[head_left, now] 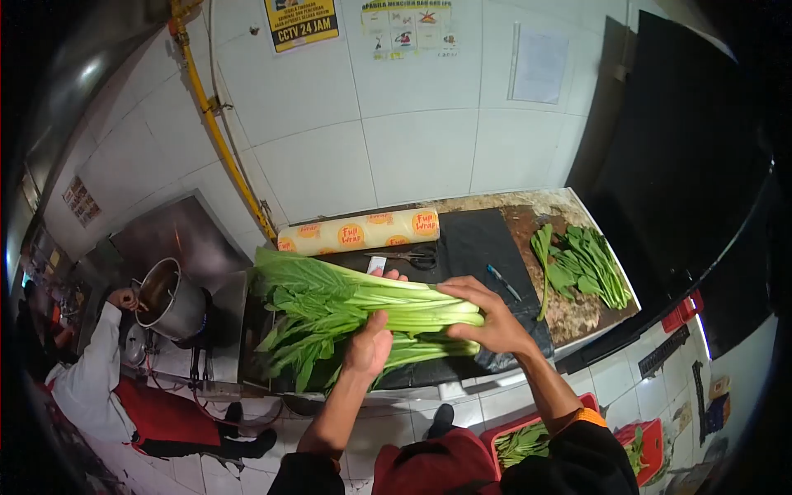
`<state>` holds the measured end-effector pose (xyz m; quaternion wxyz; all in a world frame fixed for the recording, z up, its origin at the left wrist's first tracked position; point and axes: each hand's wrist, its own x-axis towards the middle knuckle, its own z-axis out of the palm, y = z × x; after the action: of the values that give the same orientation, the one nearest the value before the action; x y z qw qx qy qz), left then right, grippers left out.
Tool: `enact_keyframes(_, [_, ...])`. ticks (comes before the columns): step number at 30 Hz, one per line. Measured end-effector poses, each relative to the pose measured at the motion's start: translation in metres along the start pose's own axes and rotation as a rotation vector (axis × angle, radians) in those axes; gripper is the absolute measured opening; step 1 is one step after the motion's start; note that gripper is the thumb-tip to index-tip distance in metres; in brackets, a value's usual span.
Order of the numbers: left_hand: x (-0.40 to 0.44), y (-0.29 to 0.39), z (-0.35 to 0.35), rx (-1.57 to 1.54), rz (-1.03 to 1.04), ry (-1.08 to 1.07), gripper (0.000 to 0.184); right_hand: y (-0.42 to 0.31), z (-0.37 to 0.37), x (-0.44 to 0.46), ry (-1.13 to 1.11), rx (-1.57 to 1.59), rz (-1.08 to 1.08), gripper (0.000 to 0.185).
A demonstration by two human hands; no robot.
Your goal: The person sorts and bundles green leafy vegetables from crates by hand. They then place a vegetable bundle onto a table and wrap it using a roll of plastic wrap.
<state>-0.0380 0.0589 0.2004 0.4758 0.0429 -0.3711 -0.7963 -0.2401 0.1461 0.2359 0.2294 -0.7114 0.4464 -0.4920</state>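
Note:
A large bunch of leafy greens (388, 304) with pale stems is held just over the black work surface, leaves to the left and stem ends to the right. My left hand (369, 342) wraps under its middle, thumb in front and fingertips showing behind. At the stem ends, my right hand (493, 320) grips with fingers over the top and thumb in front. More stalks of greens (412, 353) lie below the held bunch, partly covered by it. Behind it are scissors (421, 256) with black handles. A pen (503, 282) lies on black plastic (478, 239) near my right hand.
A wrap roll (355, 231) lies along the wall. Loose greens (582, 268) are at the counter's right end. Red crates (495, 437) holding greens stand on the floor. At left, another person (107, 363) reaches to a metal pot (175, 305) on a stove.

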Motion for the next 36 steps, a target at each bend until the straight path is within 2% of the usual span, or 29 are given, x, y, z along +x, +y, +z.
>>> enact_keyframes(1, [0.009,-0.003,-0.001,0.003,-0.005,0.023,0.076,0.005,-0.009,0.005,-0.047,-0.015,0.048,0.067])
enact_keyframes(6, [0.044,0.013,0.024,0.129,0.118,-0.039,0.091,0.013,-0.040,0.042,-0.044,-0.026,-0.043,0.068])
enact_keyframes(7, [0.049,0.015,0.025,0.122,0.086,-0.011,0.091,0.012,-0.048,0.051,-0.039,-0.033,-0.072,0.066])
enact_keyframes(9, [0.066,0.017,0.022,0.137,0.131,-0.095,0.098,0.016,-0.053,0.058,-0.044,-0.020,-0.043,0.066])
enact_keyframes(11, [0.065,0.009,0.014,0.143,0.062,-0.049,0.100,0.027,-0.051,0.056,-0.053,-0.029,-0.032,0.066])
enact_keyframes(13, [0.049,-0.002,0.004,0.243,-0.113,0.058,0.109,0.041,-0.045,0.038,-0.096,-0.020,0.040,0.067])
enact_keyframes(14, [0.039,-0.012,-0.010,0.094,-0.132,0.032,0.105,0.048,-0.041,0.028,-0.111,-0.029,0.051,0.067])
enact_keyframes(15, [0.030,-0.017,-0.018,0.111,-0.227,0.005,0.101,0.054,-0.037,0.016,-0.126,-0.061,0.074,0.066])
enact_keyframes(16, [0.009,-0.033,-0.046,0.314,-0.308,-0.001,0.087,0.060,-0.034,0.006,-0.149,-0.121,0.120,0.064])
enact_keyframes(17, [-0.014,-0.042,-0.062,0.146,-0.690,0.098,0.079,0.073,-0.027,-0.006,-0.163,-0.192,0.155,0.064])
enact_keyframes(18, [-0.019,-0.031,-0.063,0.075,-0.903,-0.012,0.062,0.090,-0.021,-0.017,-0.175,-0.267,0.182,0.064])
enact_keyframes(19, [-0.021,-0.030,-0.071,0.506,-1.032,-0.451,0.049,0.104,-0.014,-0.030,-0.176,-0.303,0.201,0.066])
enact_keyframes(20, [-0.022,-0.010,-0.048,0.262,-1.090,-0.375,0.040,0.113,-0.011,-0.035,-0.179,-0.341,0.218,0.067])
enact_keyframes(22, [0.014,0.016,-0.012,0.550,-1.333,-0.754,0.054,0.113,-0.011,-0.031,-0.192,-0.326,0.222,0.068])
enact_keyframes(24, [0.034,0.005,0.025,1.242,-0.305,-0.727,0.090,0.104,-0.013,-0.024,-0.241,-0.382,0.213,0.066])
enact_keyframes(26, [0.065,-0.029,0.017,1.795,-0.006,-0.652,0.121,0.107,-0.008,-0.031,-0.209,-0.382,0.184,0.064])
enact_keyframes(28, [0.062,-0.073,-0.034,1.979,-0.145,-0.703,0.132,0.097,-0.013,-0.025,-0.240,-0.374,0.261,0.063])
enact_keyframes(29, [0.063,-0.081,-0.042,1.934,-0.367,-0.704,0.127,0.100,-0.018,-0.028,-0.232,-0.237,0.315,0.063])
enact_keyframes(30, [0.064,-0.083,-0.046,1.871,-0.482,-0.657,0.118,0.110,-0.018,-0.037,-0.067,-0.003,0.349,0.064])
enact_keyframes(32, [0.065,-0.086,-0.047,1.919,-0.389,-0.603,0.108,0.125,0.001,-0.045,0.186,-0.045,0.343,0.066])
enact_keyframes(34, [0.068,-0.089,-0.054,1.891,-0.413,-0.604,0.106,0.141,0.042,-0.057,0.306,-0.130,0.441,0.064])
enact_keyframes(36, [0.067,-0.092,-0.056,1.868,-0.437,-0.582,0.105,0.141,0.036,-0.053,0.254,-0.157,0.487,0.060])
